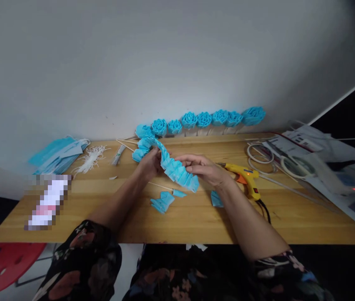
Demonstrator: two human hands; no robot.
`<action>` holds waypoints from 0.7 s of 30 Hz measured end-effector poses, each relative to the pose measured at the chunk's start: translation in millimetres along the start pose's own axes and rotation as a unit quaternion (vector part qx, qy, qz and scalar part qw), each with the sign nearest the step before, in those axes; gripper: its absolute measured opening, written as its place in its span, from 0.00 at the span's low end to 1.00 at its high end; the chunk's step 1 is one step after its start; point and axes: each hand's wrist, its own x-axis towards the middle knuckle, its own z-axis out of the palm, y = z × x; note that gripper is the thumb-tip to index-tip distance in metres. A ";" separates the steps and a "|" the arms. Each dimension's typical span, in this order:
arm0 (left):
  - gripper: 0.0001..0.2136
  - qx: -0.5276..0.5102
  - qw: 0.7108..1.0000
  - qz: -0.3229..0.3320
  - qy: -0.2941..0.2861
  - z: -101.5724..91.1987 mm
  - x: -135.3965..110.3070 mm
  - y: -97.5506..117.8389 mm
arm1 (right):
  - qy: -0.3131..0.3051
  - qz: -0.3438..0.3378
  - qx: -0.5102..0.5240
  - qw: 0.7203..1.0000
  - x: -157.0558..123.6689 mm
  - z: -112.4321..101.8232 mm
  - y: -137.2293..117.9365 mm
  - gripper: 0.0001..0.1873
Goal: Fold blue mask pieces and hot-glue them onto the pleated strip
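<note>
A pleated blue strip (179, 172), soft like face-mask fabric, hangs in a curve between my two hands above the table. My left hand (151, 164) is closed on its upper left part; the fingertips are partly hidden behind the strip. From the right, my right hand (207, 169) pinches the strip's upper edge with its fingers. Beneath the hands lie a crumpled blue piece (163, 202) and a thin wooden stick (160, 185) with a small blue tip (179, 193). Another blue scrap (217, 198) rests partly behind my right forearm.
Finished blue fabric roses (204, 119) line the wall. A yellow glue gun (248, 180) with a black cord lies right of my right hand. Face masks (60, 152), white ear loops (92, 158) and a blurred-out object (50, 202) lie left. Tape rolls (260, 153) and bags are right.
</note>
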 end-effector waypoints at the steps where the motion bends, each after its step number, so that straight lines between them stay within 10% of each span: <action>1: 0.21 -0.008 0.999 0.008 0.033 0.7 -1.3 5.1 | -0.003 -0.001 -0.003 1.000 0.1 -0.7 1.2 0.24; 10: 0.16 -0.011 0.984 0.127 0.122 4.7 -1.7 47.1 | 0.074 0.019 -0.011 0.997 2.3 -11.8 11.6 0.22; 16: 0.13 0.181 0.961 0.162 0.131 15.1 29.4 66.6 | 0.124 0.004 -0.069 0.990 8.4 -14.5 16.6 0.19; 21: 0.08 0.386 0.887 0.182 0.177 28.1 55.4 78.2 | 0.194 0.010 -0.159 0.968 19.1 -22.9 31.3 0.10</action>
